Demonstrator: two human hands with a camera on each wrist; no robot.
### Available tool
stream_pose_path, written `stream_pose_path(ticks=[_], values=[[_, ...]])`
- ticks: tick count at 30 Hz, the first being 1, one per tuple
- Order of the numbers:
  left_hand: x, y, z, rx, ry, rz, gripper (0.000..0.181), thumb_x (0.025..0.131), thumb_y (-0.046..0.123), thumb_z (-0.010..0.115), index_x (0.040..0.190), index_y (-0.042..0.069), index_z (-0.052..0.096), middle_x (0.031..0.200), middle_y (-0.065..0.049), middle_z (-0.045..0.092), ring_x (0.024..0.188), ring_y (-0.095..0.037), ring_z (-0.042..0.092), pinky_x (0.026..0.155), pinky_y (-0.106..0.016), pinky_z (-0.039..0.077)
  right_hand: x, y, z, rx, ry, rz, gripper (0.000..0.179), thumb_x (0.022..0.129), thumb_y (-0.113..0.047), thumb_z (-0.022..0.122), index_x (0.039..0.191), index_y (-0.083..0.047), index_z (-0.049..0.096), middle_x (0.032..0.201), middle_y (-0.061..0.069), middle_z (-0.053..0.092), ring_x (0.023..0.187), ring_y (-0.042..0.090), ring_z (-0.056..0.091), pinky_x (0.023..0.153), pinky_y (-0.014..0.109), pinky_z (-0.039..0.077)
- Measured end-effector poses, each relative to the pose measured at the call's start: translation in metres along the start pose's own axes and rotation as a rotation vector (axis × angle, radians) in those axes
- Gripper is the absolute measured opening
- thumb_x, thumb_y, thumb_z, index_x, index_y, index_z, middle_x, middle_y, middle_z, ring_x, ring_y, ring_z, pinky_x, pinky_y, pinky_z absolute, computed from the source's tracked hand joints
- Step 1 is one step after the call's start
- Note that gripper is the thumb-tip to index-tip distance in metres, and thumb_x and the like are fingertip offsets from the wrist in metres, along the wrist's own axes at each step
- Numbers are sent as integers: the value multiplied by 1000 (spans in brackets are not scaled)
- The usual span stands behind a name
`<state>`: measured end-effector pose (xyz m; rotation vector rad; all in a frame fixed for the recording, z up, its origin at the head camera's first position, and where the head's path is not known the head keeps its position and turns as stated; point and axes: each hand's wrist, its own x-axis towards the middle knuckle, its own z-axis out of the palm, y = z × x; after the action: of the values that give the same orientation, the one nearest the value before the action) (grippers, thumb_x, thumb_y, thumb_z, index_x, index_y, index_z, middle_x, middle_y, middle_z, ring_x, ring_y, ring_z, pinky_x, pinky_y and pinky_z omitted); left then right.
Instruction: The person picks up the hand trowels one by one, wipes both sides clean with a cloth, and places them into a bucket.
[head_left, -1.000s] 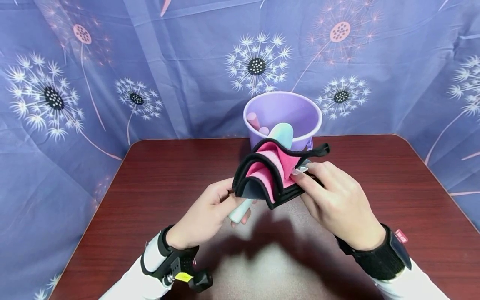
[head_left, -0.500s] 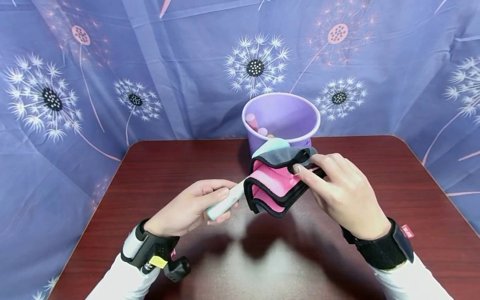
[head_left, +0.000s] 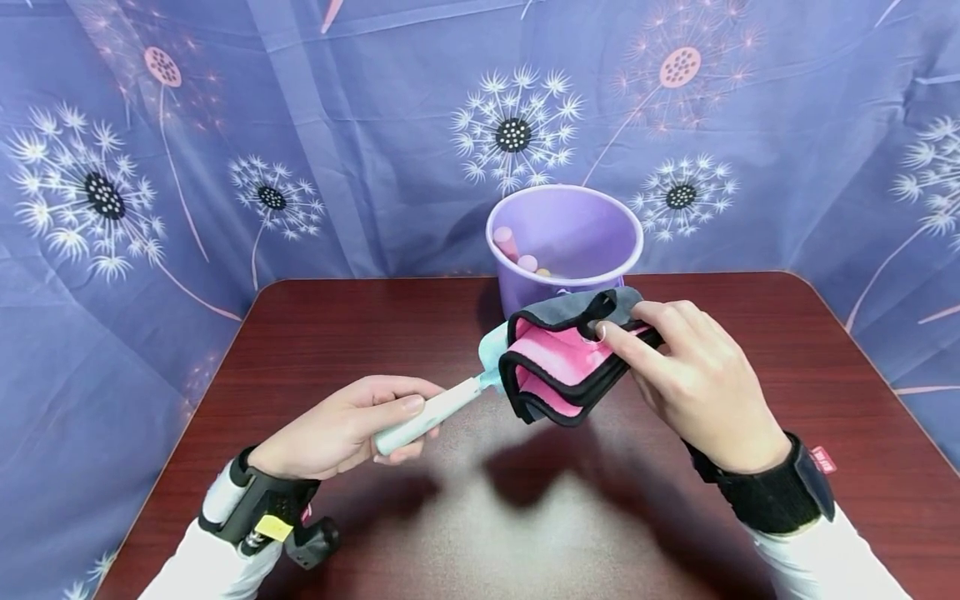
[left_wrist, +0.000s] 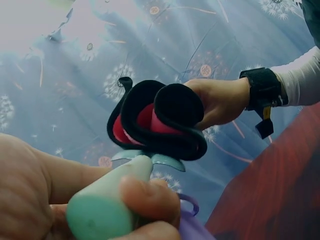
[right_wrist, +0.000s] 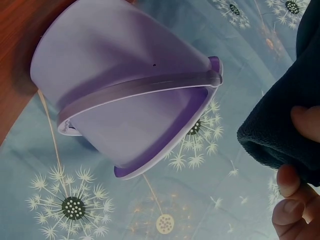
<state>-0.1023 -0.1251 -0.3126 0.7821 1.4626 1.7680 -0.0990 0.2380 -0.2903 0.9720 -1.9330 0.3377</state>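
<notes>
My left hand (head_left: 337, 421) grips the white, mint-ended handle of a small hand shovel (head_left: 442, 408). Its pale teal blade points away and partly disappears behind a folded cloth (head_left: 562, 358). This cloth is pink on one side and grey on the other, with black edging and a hanging loop. My right hand (head_left: 697, 375) pinches the cloth at its right side, above the table. From the left wrist, the folds of the cloth (left_wrist: 180, 112) appear just beyond the shovel's blade. Fingers (right_wrist: 290, 180) hold the cloth's dark side in the right wrist view.
A purple bucket (head_left: 517, 287) stands behind the hands at the table's back edge, its handle lowered. Several rounded ends, among them a pink one (head_left: 505, 240), show inside it. A blue dandelion-print curtain (head_left: 375, 167) surrounds the reddish-brown table (head_left: 337, 333).
My left hand has drawn the shovel left and toward me, so its blade has come mostly out from the cloth. The right hand has kept the cloth, shifting slightly right, and the loop has turned.
</notes>
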Motion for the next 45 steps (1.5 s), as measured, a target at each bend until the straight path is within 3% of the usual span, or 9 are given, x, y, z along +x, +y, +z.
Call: stream_pose_path(ticks=[10,17,22,26,32,39,45], values=[[-26,2,-14,3,10,-1,30,108,1,30,124,-6,54,85,-8,51,63,-15,33,59,-28,25,2,1,-1,-7,2,10,29,92,4,50,111,-7,69,97,21,60,75,39,51,64,47,43],[-49,9,-25,28,15,39,33,107,-3,23,127,-11,49,95,-8,55,64,-18,35,58,-30,26,0,3,-1,-12,-2,19,27,93,1,51,111,-6,70,96,21,59,73,38,50,63,46,42],[-62,23,-32,88,79,41,33,108,-2,25,130,-10,48,96,-9,55,67,-21,38,60,-35,27,-1,4,-3,-18,-45,20,26,95,-1,50,111,-7,69,97,19,59,76,36,51,63,45,42],[-65,35,-36,232,167,30,30,108,2,32,129,-7,51,86,-13,49,67,-22,40,58,-37,30,-2,3,-5,-28,-122,19,26,96,-3,47,111,-7,68,98,18,58,76,35,51,62,44,42],[-56,53,-41,592,308,-30,25,108,15,42,124,8,60,72,-12,43,62,-24,39,52,-36,35,-2,1,-5,-30,-194,9,27,97,-5,46,111,-7,68,99,15,58,75,32,50,60,41,41],[-33,85,-40,892,429,-52,25,107,28,47,124,18,62,77,-12,49,65,-23,45,56,-34,40,-3,-2,-4,-23,-261,1,30,100,-10,41,112,-7,69,99,14,57,75,30,48,60,41,40],[-4,109,-37,1139,548,-46,29,105,38,50,126,25,64,88,-4,55,72,-19,46,63,-32,38,-4,-4,-3,-26,-328,-5,35,104,-13,35,112,-8,69,97,12,55,74,28,43,59,38,37]])
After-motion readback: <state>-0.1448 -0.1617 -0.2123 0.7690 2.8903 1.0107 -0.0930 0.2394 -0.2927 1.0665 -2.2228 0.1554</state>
